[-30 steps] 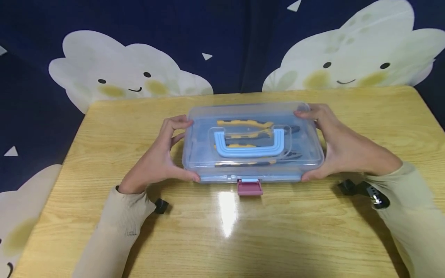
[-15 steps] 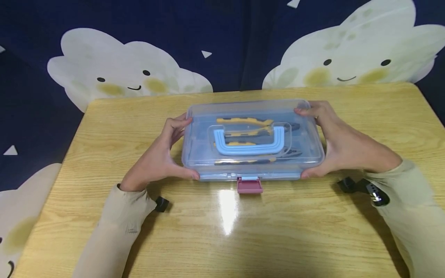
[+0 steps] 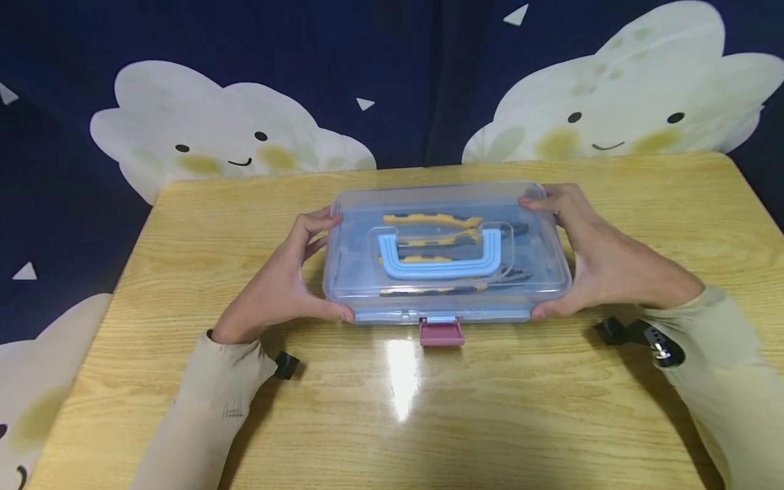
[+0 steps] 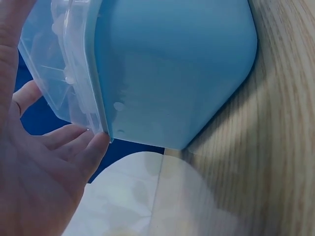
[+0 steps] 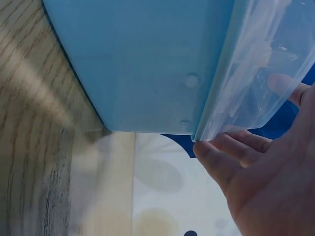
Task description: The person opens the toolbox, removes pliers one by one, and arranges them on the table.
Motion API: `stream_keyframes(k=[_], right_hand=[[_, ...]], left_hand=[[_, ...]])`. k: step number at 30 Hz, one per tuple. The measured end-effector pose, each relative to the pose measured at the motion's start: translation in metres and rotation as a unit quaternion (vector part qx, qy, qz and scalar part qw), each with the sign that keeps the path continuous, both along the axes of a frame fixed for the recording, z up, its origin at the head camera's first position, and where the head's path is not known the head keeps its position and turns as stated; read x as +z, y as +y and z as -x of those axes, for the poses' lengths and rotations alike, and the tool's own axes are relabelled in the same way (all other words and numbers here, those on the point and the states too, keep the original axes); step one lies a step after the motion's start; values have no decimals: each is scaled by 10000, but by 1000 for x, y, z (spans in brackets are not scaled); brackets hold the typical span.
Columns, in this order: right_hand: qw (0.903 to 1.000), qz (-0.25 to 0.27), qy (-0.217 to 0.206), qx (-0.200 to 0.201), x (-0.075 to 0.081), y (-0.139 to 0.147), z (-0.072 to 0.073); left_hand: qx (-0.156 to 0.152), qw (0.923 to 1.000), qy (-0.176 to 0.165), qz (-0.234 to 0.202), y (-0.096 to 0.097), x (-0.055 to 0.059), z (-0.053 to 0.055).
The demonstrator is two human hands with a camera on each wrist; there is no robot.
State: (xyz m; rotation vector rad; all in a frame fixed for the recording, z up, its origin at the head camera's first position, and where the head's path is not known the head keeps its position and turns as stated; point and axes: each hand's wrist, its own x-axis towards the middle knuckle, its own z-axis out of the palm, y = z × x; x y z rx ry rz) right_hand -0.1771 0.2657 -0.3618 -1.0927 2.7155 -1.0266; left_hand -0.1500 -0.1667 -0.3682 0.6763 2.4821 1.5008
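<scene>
A plastic toolbox with a clear lid (image 3: 352,255) and a blue base (image 4: 162,73) stands on the table. The lid sits on the base, with its blue handle (image 3: 441,273) folded flat. At the front, the pink latch (image 3: 442,333) is flipped outward. Through the lid show several pliers (image 3: 431,219) with yellow and black grips. My left hand (image 3: 275,286) grips the lid's left end, thumb at the front corner, fingers toward the back. Mirroring it, my right hand (image 3: 603,265) holds the right end; in the right wrist view its fingertips (image 5: 209,152) are at the lid's rim.
The wooden table (image 3: 520,408) extends around the toolbox. Behind it hangs a dark blue curtain (image 3: 416,82) printed with smiling clouds. Black straps, one with a buckle (image 3: 661,347), show at both wrists beside the beige sleeves (image 3: 208,388).
</scene>
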Motion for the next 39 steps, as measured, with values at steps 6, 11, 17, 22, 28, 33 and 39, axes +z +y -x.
stream_keyframes(k=[6,11,17,22,28,33,39], right_hand=[[10000,-31,3,18,1,0,0],[9997,-25,-227,-10,2,-1,-1],[9996,-48,-285,-36,3,-1,-1],[9997,-100,-229,-22,4,-1,-2],[9995,-235,-165,-93,5,2,-3],[9994,-295,-135,-88,7,2,-6],[9995,-326,-33,9,8,-1,-8]], left_hand=[[-3,10000,35,82,0,2,-1],[-16,10000,48,61,0,2,-1],[-24,10000,-36,-3,0,1,-1],[2,9991,-362,-234,-2,1,-2],[-36,9989,-386,-263,-2,1,-2],[-59,9988,-397,-279,-2,0,-2],[-73,9981,-465,-399,-6,0,-1]])
